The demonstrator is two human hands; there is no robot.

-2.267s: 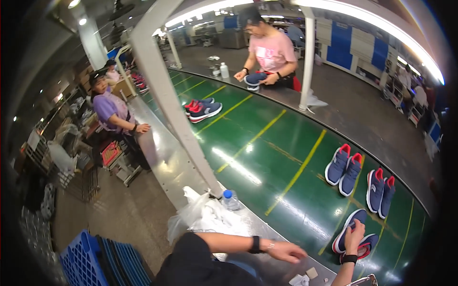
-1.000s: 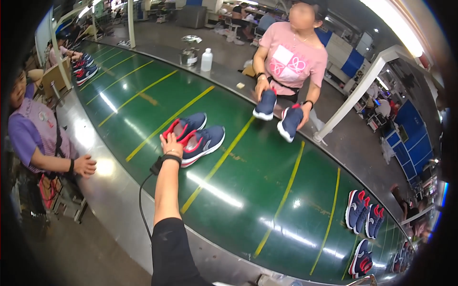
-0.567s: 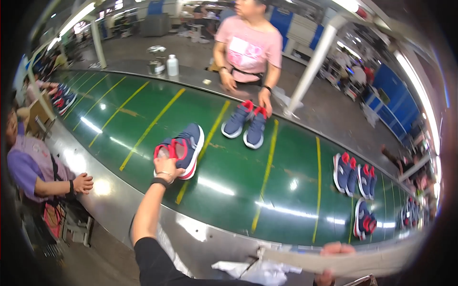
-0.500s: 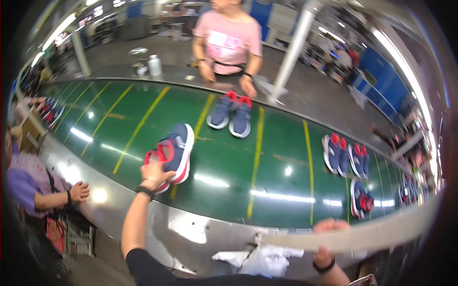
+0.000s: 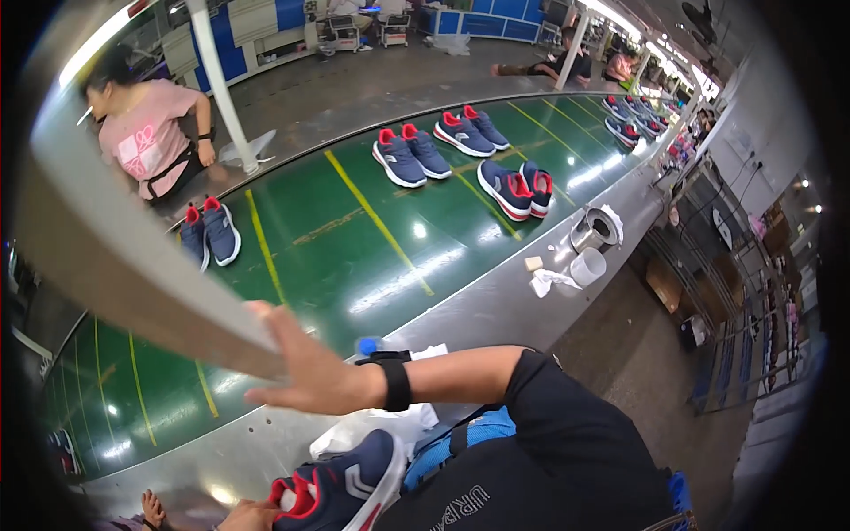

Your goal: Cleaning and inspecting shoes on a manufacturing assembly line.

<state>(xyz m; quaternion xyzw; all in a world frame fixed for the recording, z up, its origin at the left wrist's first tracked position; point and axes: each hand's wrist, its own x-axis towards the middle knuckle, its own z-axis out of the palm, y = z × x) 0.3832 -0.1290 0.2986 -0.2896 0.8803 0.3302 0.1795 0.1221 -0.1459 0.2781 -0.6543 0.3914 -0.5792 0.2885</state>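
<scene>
In the lower part of the head view, my left hand (image 5: 251, 517) is closed on the heel end of a pair of navy sneakers (image 5: 350, 479) with red linings and white soles. The sneakers are close to my body, partly cut off by the lower edge. My right hand (image 5: 312, 365), with a black band at the wrist, grips the edge of a pale beam (image 5: 168, 274), its thumb and fingers on either side. The beam slants up across the left of the picture and hides part of the green conveyor belt (image 5: 336, 257).
More navy-and-red sneakers stand on the belt, including a pair (image 5: 410, 156) at its middle. A metal ledge (image 5: 496, 310) holds a metal tin (image 5: 593, 230), a white cup (image 5: 588, 266) and crumpled tissue. A person in pink (image 5: 152, 133) stands across the belt. A blue-capped bottle (image 5: 368, 346) is beside my right wrist.
My view has swung to the right. My left hand has brought the sneakers from over the belt toward my body. My right hand still grips the beam.
</scene>
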